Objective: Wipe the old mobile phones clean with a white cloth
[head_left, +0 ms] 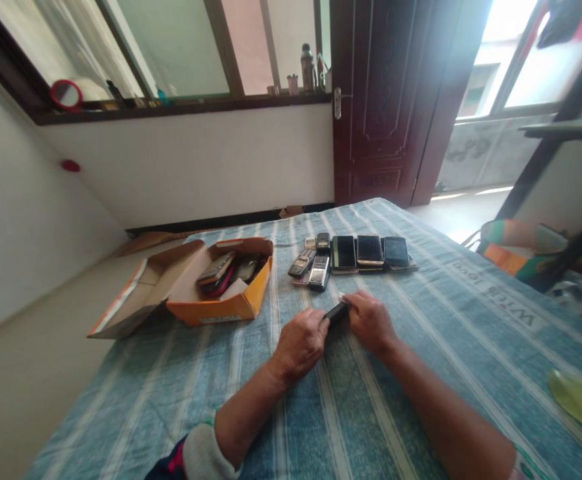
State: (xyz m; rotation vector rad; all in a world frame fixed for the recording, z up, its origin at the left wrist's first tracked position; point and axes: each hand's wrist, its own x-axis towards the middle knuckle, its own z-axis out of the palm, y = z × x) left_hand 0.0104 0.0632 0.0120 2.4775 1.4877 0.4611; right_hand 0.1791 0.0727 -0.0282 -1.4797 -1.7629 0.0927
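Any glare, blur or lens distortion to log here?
Head view: the bright glass window at upper right is washed out, with haze over the dark red panelled door; head view: the scene leans and stretches toward the borders; head view: the slim black object at the bare hands shows little detail.

So the bare left forearm (253, 400) runs up from 7 o'clock out of a soft pale-grey fabric cuff (205, 453), left hand (301, 343) curled tight, knuckles up. Bare right forearm (451, 407) slants in from between 4 and 5, right hand (371, 320) aimed around 10, probably pinching, hard to tell tbh. Hands sit close, not touching.
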